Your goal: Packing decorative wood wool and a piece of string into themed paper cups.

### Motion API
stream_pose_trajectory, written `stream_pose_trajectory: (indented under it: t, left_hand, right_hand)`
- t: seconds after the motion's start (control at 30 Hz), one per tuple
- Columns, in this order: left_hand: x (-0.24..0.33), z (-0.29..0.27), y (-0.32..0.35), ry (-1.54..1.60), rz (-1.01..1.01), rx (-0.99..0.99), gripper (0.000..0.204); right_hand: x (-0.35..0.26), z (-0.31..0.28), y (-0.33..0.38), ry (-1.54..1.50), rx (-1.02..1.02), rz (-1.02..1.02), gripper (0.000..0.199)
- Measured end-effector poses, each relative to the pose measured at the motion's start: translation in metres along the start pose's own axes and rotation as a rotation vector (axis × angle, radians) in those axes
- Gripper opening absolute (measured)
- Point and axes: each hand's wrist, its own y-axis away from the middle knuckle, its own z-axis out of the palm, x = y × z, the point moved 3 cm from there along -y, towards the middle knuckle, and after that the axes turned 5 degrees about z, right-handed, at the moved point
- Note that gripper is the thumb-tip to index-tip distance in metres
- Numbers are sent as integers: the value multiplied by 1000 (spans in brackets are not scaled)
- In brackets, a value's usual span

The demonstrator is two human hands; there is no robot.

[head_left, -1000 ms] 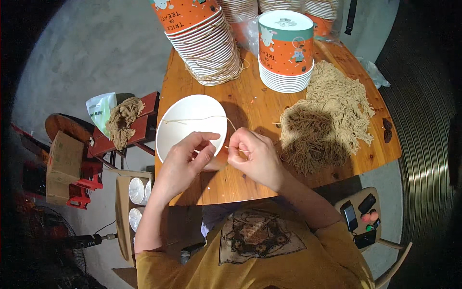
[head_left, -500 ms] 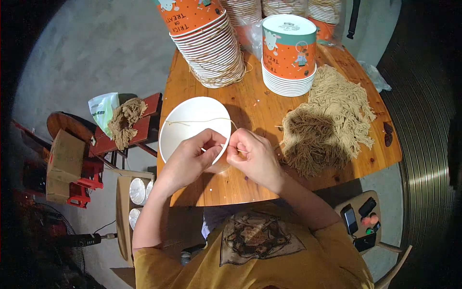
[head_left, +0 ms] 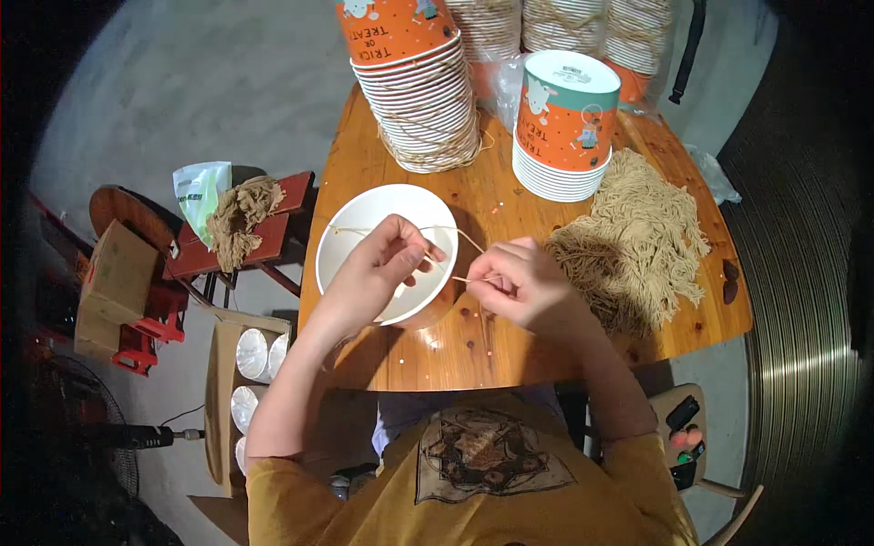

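Observation:
An open white paper bucket [head_left: 387, 205] stands on the wooden table in front of me. A thin tan cord [head_left: 467, 239] runs across its mouth and out over the right side. My left hand [head_left: 378, 273] is over the bucket, thumb and fingers closed in a pinch on the cord near the right rim. Just outside that rim, my right hand [head_left: 523, 284] pinches the cord's end, which sticks out toward the bucket. My palms hide part of the bucket's inside.
A tall stack of corded buckets [head_left: 414, 109] and a shorter upside-down stack [head_left: 564, 132] stand at the back. Right of my hand lies a heap of tan cords [head_left: 651, 232]. A red bench [head_left: 278, 227] and a cardboard box [head_left: 223, 391] are at left.
My hands have drawn apart, the right moving off the rim to the right with the cord's end. The view has shifted slightly.

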Motion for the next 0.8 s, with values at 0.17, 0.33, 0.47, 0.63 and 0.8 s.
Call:
stream_pose_trajectory:
  t: [0.17,0.33,0.47,0.63,0.8]
  left_hand:
    - [-6,11,-12,277,-88,-49,13]
    - [-8,18,-17,245,-63,-79,14]
    - [-8,23,-15,301,-141,-128,18]
    - [-8,23,-11,412,-196,-99,13]
    - [-16,20,-20,394,-112,-84,11]
  right_hand:
    - [-18,-16,-18,6,-103,24,13]
    - [-14,-14,-38,3,-78,-95,15]
    - [-3,-14,-47,-418,-200,54,13]
    - [10,-10,-49,-601,-285,254,8]
    - [10,-14,-42,-544,-258,271,8]
